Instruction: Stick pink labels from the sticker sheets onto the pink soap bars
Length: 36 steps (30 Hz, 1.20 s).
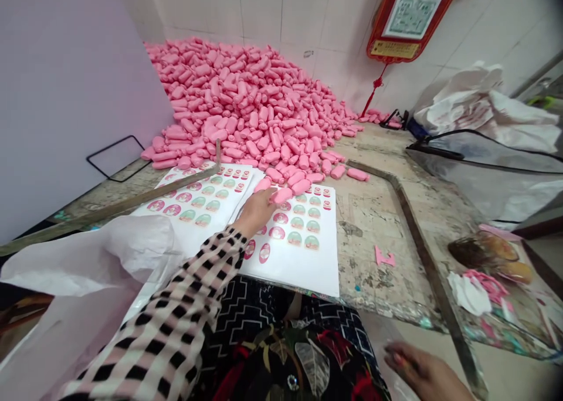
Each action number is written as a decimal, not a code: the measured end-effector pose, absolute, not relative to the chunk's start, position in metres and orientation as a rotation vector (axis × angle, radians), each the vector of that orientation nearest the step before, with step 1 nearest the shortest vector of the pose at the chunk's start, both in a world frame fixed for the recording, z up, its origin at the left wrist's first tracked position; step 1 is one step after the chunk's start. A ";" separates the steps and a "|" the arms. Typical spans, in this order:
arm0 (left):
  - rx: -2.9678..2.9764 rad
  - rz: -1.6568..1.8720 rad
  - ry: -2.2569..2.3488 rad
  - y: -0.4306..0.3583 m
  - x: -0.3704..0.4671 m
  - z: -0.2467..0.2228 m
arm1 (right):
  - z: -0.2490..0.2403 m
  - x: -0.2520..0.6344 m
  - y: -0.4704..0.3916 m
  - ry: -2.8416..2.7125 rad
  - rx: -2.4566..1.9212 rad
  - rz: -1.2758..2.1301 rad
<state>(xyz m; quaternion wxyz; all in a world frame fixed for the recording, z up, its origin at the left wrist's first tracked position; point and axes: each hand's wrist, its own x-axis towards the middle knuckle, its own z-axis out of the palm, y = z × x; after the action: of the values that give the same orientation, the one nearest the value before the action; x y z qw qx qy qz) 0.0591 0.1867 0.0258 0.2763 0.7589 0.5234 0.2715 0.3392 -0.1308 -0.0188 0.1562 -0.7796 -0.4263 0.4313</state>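
Observation:
My left hand [257,211] reaches over the right stack of sticker sheets [314,272], its fingers closed on a pink sausage-shaped piece [282,196] at the foot of the pile. Green and pink stickers are printed on the sheets. To the left lies a second stack of sticker sheets [206,204], partly under a thin bar. Low at the right, beyond the table's front edge, my right hand [424,370] is slightly blurred. Its fingers are curled together, and what they hold, if anything, cannot be made out.
A large heap of pink pieces [246,105] rests against the tiled wall. Metal bars [409,219] cross the worn table [369,207]. A pink plastic bit [384,256] lies right of the sheets. Clear zip bags [488,160] and white plastic [127,243] flank the work area.

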 end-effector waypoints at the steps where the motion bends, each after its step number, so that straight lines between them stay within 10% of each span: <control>1: 2.048 0.729 1.345 0.174 0.056 0.030 | -0.002 0.326 -0.111 -1.204 -2.112 1.226; 5: 2.063 0.511 0.763 0.109 0.043 0.055 | 0.046 0.276 -0.034 -1.166 -1.800 0.999; 13: 1.493 0.595 0.737 0.045 0.001 0.061 | 0.050 0.209 0.010 -1.075 -1.148 2.020; 23: 0.607 1.043 0.900 0.035 0.005 0.018 | 0.022 0.164 0.034 -1.450 -1.303 1.382; 36: 2.082 0.451 1.488 0.045 -0.002 -0.001 | -0.003 0.161 0.059 -2.056 -1.998 0.248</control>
<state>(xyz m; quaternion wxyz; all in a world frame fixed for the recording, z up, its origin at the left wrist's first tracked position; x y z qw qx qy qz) -0.0024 0.0452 -0.0006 0.2680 0.7720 0.5516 0.1672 0.1611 0.0594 -0.0030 0.1318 -0.6883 -0.7082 0.0853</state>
